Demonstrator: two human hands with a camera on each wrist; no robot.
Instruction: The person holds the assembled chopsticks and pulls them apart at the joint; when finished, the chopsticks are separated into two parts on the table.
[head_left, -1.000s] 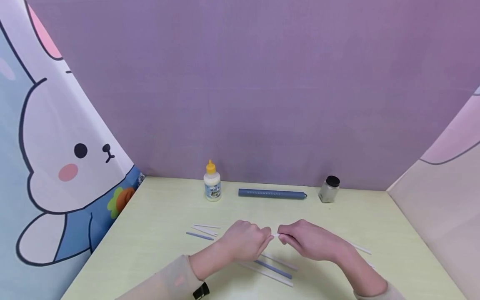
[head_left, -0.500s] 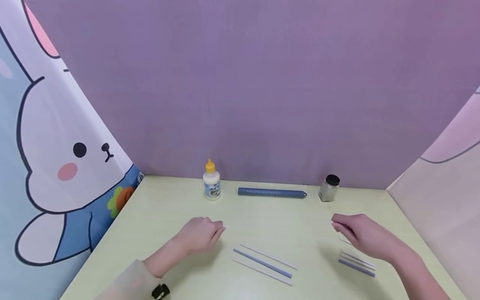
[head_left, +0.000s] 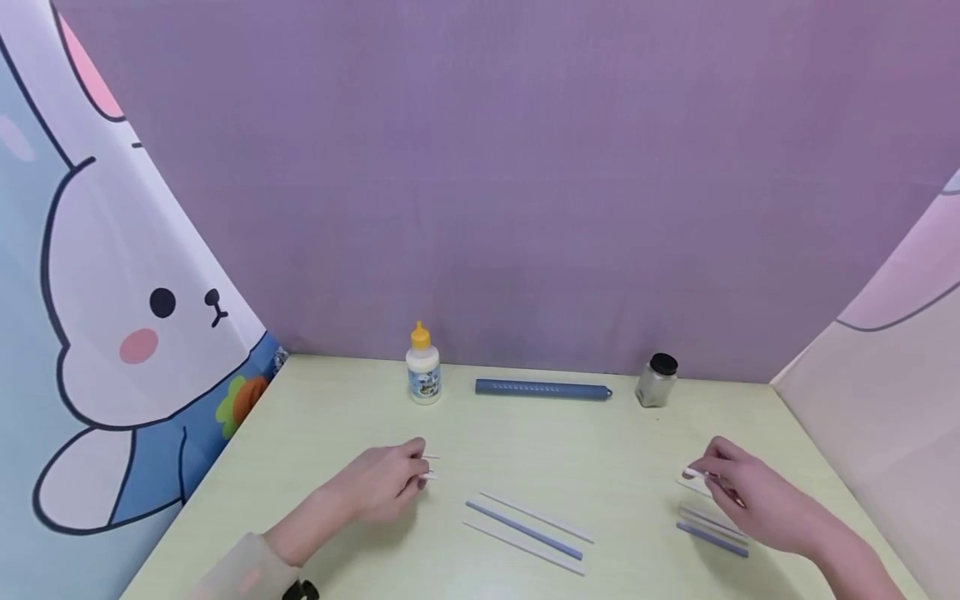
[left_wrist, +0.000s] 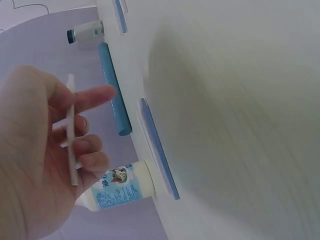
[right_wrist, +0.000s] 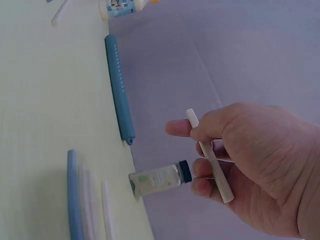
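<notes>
My left hand [head_left: 386,483] hovers over the left part of the table and holds a short white stick [left_wrist: 71,130] under the thumb, lying along the fingers. White sticks [head_left: 431,477] lie beneath it, partly hidden by the hand; a blue stick [left_wrist: 159,149] beside them shows in the left wrist view. On the right, my right hand [head_left: 765,504] pinches another short white stick [right_wrist: 216,170] between thumb and fingers. It is over a group of white sticks and one blue stick [head_left: 712,540]. Between the hands lie a longer blue stick [head_left: 523,531] and two white ones.
Along the table's back stand a glue bottle [head_left: 424,375] with a yellow cap and a small clear jar [head_left: 656,385] with a black lid. A dark blue tube [head_left: 543,389] lies between them. A purple backdrop [head_left: 525,183] rises behind the table.
Both hands were together at the middle on a white stick; they have parted left and right, each with a short white stick. They now stand over the side groups, the right slightly farther right.
</notes>
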